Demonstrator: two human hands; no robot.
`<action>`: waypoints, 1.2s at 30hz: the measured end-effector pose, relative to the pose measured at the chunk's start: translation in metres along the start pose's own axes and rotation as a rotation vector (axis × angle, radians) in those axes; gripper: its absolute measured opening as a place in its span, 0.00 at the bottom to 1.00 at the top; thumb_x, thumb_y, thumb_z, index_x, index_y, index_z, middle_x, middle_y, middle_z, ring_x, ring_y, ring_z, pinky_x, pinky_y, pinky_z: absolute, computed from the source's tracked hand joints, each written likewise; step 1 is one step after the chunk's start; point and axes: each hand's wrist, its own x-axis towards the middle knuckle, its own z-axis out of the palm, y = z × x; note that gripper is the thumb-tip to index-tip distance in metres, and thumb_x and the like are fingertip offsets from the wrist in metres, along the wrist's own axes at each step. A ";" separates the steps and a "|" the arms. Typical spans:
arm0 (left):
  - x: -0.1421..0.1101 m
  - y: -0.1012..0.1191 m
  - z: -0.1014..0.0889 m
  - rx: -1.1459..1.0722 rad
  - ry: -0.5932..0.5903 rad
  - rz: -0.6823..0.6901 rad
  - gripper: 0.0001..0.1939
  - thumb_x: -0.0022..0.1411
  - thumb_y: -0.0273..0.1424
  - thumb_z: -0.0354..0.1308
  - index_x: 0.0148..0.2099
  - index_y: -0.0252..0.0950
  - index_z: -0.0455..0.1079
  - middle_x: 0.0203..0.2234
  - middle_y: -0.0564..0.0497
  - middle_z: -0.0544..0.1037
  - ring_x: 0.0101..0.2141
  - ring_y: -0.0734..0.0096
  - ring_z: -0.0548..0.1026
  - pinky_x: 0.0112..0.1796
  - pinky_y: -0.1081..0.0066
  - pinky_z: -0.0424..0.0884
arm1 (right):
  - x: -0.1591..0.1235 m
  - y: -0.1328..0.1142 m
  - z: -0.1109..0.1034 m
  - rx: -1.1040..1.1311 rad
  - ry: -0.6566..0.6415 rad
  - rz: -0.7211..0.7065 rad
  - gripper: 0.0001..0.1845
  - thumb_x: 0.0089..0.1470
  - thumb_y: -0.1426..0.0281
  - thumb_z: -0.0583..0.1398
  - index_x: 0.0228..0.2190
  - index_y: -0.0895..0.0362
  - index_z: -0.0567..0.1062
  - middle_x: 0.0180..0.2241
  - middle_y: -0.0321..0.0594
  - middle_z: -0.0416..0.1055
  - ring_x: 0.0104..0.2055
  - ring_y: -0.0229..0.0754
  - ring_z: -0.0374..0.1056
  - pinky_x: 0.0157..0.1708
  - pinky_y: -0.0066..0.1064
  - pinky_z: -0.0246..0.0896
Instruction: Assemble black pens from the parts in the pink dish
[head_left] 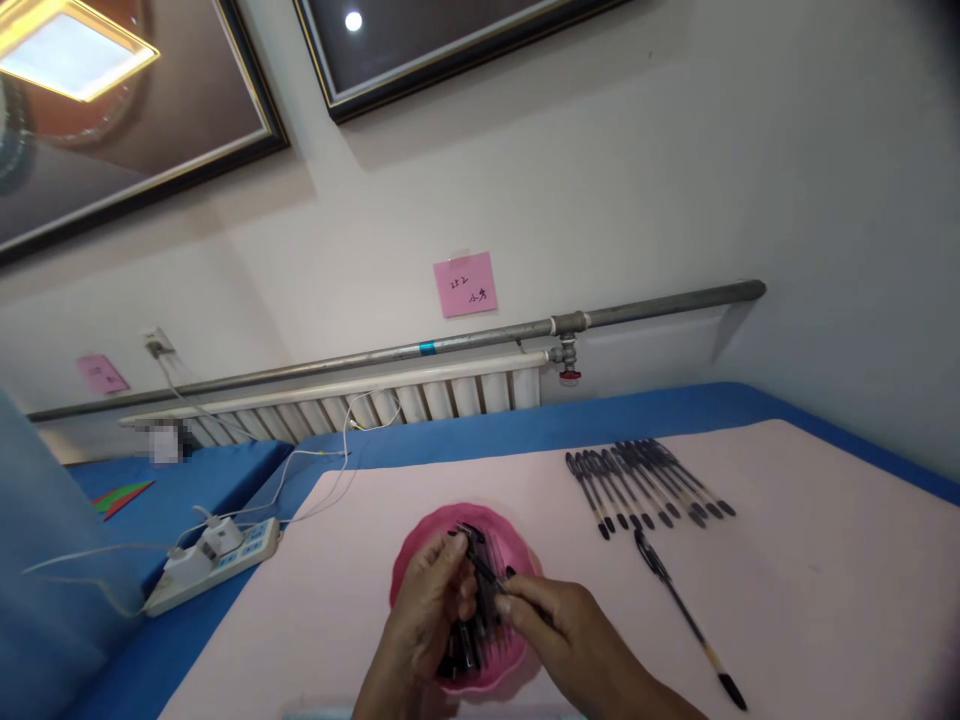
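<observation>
My left hand (435,595) and my right hand (566,630) meet over a pink scalloped bowl (517,540). Between them is a black pen (484,568): the left fingers pinch its upper end, and the right thumb and fingers grip it lower down. Several loose pen parts (487,640), dark and clear, lie in the bowl, partly hidden by my hands. To the right, a single black-capped pen (688,615) rests on the pink sheet. Beyond it, several similar pens (646,485) lie side by side in a slanted row.
A pink sheet (825,560) covers most of the blue table (660,405). At left, a power strip (244,555) with plugged-in adapters trails white cables (346,430). Behind the table are a radiator (465,395), a metal pipe (660,305) and a wall with a pink note (465,285).
</observation>
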 end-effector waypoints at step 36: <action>0.002 -0.002 -0.028 0.336 0.224 0.097 0.14 0.46 0.36 0.63 0.36 0.33 0.74 0.20 0.54 0.73 0.20 0.77 0.67 0.23 0.76 0.63 | 0.007 0.002 -0.026 0.942 -0.019 0.325 0.15 0.53 0.58 0.54 0.32 0.57 0.69 0.16 0.26 0.55 0.14 0.27 0.44 0.14 0.21 0.36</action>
